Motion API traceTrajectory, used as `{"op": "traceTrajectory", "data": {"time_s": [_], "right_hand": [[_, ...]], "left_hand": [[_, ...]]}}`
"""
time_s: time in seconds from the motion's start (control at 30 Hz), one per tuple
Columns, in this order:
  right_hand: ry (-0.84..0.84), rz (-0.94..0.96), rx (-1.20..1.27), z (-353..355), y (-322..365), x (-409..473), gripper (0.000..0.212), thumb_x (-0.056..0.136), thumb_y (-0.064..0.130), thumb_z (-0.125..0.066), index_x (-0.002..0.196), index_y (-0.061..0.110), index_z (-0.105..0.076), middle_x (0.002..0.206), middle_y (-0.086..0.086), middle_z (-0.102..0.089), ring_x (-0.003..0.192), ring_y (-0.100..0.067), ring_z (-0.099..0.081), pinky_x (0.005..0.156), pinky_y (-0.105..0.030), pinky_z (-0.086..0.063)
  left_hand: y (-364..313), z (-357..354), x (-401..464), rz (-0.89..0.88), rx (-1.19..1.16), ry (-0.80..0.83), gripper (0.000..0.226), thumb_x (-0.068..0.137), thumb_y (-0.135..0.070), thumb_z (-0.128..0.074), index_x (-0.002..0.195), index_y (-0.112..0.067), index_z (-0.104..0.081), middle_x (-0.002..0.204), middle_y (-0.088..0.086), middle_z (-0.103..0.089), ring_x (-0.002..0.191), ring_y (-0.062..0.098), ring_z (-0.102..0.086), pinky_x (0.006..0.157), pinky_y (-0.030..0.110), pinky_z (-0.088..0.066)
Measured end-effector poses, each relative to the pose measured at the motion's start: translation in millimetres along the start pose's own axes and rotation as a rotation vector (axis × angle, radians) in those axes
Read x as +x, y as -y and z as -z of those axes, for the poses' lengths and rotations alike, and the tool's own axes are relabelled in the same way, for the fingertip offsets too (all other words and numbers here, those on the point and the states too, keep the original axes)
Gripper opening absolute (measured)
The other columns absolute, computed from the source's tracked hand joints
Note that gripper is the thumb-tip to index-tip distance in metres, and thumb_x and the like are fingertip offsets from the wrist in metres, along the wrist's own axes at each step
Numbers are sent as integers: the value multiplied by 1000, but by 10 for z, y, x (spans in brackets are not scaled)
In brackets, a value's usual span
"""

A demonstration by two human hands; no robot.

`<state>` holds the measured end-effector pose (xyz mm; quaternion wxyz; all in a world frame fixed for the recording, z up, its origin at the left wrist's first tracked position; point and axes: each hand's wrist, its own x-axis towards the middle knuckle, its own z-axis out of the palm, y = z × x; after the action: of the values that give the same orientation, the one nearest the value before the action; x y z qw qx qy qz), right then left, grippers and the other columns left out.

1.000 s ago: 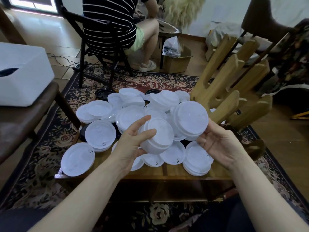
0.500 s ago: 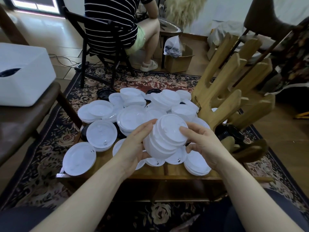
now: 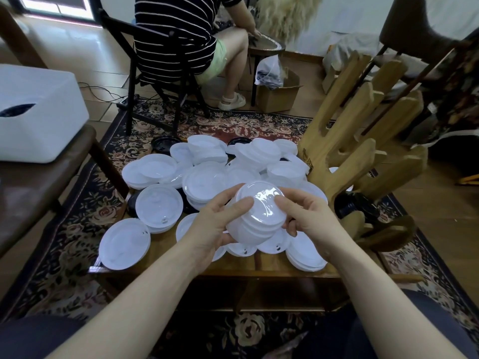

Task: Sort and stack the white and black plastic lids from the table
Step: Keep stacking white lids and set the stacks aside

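Hands cradle 1 stack of white lids above the table's near edge: left hand and right hand curl round its sides, likely squaring it

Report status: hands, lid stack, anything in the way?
Left hand and right hand both grip the white lid stack, held above the table. Loose white lids crowd the table below; black lids unsorted at far edge.
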<state>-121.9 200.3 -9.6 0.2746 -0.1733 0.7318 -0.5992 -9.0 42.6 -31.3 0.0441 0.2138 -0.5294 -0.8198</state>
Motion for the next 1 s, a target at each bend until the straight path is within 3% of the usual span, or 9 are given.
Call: {"op": "traceTrajectory", "data": {"time_s": [0.2, 0.37, 0.47, 0.67, 0.77, 0.87, 0.93, 1.0], "right_hand": [[-20, 5, -184, -39, -41, -10, 22, 96, 28, -61, 117, 23, -67, 98, 5, -67, 61, -4, -56, 54, -21, -45], [60, -36, -153, -61, -47, -19, 22, 99, 30, -56, 112, 19, -69, 92, -1, -67, 68, -12, -60, 55, -25, -47], [69, -43, -81, -53, -27, -15, 21, 98, 29, -58, 110, 16, -70, 90, -2, -67, 67, -14, -61, 55, -27, -49], [77, 0, -60, -72, -18, -46, 25, 96, 27, -60, 120, 19, -65, 106, -6, -65, 68, -17, -62, 59, -31, -54], [96, 88, -212, -97, -42, -71, 52, 86, 40, -72, 134, 36, -52, 117, 7, -61, 77, -13, -63, 61, -23, -52], [158, 147, -263, -127, -89, -81, 86, 72, 47, -82, 144, 44, -37, 130, 20, -52, 97, -4, -62, 75, -18, -52], [140, 199, -269, -158, -117, -84, 86, 72, 44, -83, 143, 47, -36, 130, 28, -49, 107, -2, -59, 82, -19, -52], [116, 210, -273, -194, -122, -85, 76, 70, 45, -84, 134, 44, -42, 118, 36, -51, 102, 2, -60, 78, -19, -51]], "left_hand": [[7, -3, 21, -44, -29, -26, 63, 66, -35, -83, 126, -41, -63, 130, -7, -66, 114, 16, -66, 78, 33, -59], [19, 22, 25, -48, -35, -6, 63, 67, -28, -86, 125, -42, -66, 128, -7, -67, 114, 18, -67, 88, 40, -59], [17, 22, 33, -55, -46, -9, 57, 68, -32, -76, 123, -42, -67, 129, -6, -67, 114, 18, -67, 94, 45, -57], [-3, -6, 27, -62, -56, -73, 52, 68, -39, -74, 120, -40, -70, 123, -7, -70, 116, 19, -64, 95, 49, -56], [-22, 1, 24, -56, -96, -90, 52, 67, -34, -80, 118, -37, -71, 119, -5, -73, 113, 20, -67, 94, 48, -57], [-37, -2, 4, -55, -96, -72, 58, 66, -34, -79, 123, -35, -69, 122, -3, -72, 114, 21, -66, 95, 47, -56], [-43, -13, -8, -53, -104, -73, 59, 67, -35, -74, 126, -34, -67, 124, -2, -70, 115, 22, -66, 95, 48, -56], [-26, -24, -6, -47, -110, -90, 53, 75, -32, -73, 128, -33, -66, 126, -1, -69, 115, 22, -65, 93, 47, -57]]}}
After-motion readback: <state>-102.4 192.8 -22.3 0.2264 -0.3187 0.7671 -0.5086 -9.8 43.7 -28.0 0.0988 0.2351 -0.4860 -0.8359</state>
